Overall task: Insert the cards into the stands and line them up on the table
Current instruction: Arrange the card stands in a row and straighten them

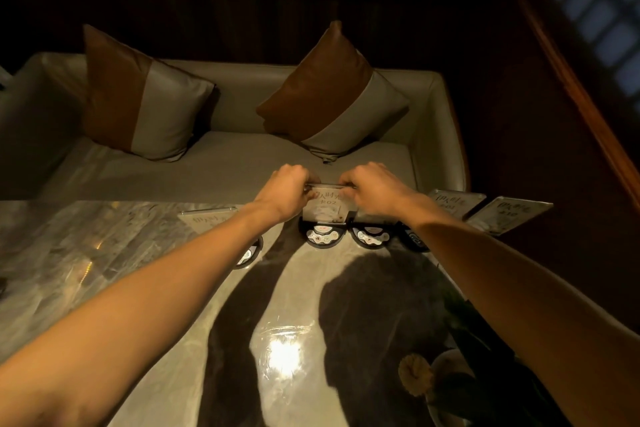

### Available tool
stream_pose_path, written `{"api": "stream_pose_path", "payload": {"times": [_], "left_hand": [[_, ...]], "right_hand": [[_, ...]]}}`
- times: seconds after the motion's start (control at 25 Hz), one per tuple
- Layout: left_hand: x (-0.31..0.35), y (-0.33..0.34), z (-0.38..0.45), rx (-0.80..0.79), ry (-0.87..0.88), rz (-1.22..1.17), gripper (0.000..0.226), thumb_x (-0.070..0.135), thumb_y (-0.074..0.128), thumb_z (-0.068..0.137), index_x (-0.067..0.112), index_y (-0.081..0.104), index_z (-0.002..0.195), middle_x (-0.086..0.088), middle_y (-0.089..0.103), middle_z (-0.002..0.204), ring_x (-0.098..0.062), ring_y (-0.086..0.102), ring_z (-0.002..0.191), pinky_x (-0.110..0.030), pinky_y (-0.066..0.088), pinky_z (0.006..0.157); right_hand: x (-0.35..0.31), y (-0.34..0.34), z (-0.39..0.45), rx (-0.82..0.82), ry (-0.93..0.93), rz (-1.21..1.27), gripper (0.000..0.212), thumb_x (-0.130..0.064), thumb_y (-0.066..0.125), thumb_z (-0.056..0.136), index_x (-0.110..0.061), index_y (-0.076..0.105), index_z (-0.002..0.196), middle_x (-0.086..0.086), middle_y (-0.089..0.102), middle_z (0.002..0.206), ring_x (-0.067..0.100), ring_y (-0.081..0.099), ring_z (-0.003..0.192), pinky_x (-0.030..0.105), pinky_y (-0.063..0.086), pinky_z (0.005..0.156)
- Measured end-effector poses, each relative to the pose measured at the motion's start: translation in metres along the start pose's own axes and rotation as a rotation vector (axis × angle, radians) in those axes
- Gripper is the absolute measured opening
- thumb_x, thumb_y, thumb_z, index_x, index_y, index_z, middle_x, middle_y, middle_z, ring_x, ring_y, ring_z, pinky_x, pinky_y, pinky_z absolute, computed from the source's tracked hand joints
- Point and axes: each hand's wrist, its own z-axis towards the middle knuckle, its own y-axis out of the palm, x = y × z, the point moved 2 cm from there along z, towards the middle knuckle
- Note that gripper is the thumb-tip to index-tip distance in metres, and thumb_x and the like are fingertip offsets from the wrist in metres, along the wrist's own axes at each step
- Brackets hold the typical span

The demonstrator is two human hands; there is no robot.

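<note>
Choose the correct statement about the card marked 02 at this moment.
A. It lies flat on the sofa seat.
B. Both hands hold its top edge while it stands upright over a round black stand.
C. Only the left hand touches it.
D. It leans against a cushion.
B: the left hand and the right hand pinch the top edge of the card marked 02, which stands upright over the round black stand.
</note>
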Motion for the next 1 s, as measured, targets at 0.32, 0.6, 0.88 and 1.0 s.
{"api": "stream_pose_path", "payload": {"times": [0.32,0.6,0.88,1.0], "left_hand": [[0.001,0.001,0.000,-0.017,-0.041,-0.039,0.020,0.017,0.066,0.093,0.018,0.072,0.112,-0.008,0.074,0.108,-0.027,0.067,0.102,-0.035,0.049,0.082],[-0.008,0.001,0.002,-0.149,-0.099,-0.100,0.037,0.018,0.072,0.089,0.016,0.062,0.125,-0.007,0.071,0.119,-0.023,0.066,0.110,-0.031,0.055,0.085],[-0.049,-0.034,-0.028,-0.246,-0.187,0.030,0.072,0.030,0.084,0.076,0.022,0.051,0.140,-0.005,0.058,0.138,-0.026,0.057,0.123,-0.042,0.049,0.100],[-0.080,-0.051,-0.049,-0.254,-0.242,0.052,0.077,0.032,0.086,0.072,0.024,0.050,0.140,-0.006,0.058,0.139,-0.027,0.057,0.123,-0.043,0.050,0.099]], "right_hand": [[-0.002,0.003,-0.003,-0.012,0.058,0.040,0.021,-0.027,0.058,0.100,-0.020,0.074,0.111,0.004,0.074,0.102,0.022,0.066,0.093,0.039,0.055,0.084],[-0.006,0.001,0.000,-0.061,0.052,-0.002,0.025,-0.021,0.058,0.100,-0.019,0.069,0.122,0.005,0.073,0.112,0.018,0.061,0.092,0.038,0.050,0.090],[-0.028,0.002,0.009,0.065,0.016,-0.011,0.063,-0.041,0.066,0.094,-0.016,0.046,0.148,0.011,0.056,0.145,0.030,0.050,0.134,0.049,0.034,0.114],[-0.069,0.006,0.020,0.116,-0.081,0.036,0.068,-0.045,0.066,0.092,-0.017,0.043,0.150,0.012,0.052,0.148,0.030,0.046,0.137,0.046,0.033,0.114]]}}
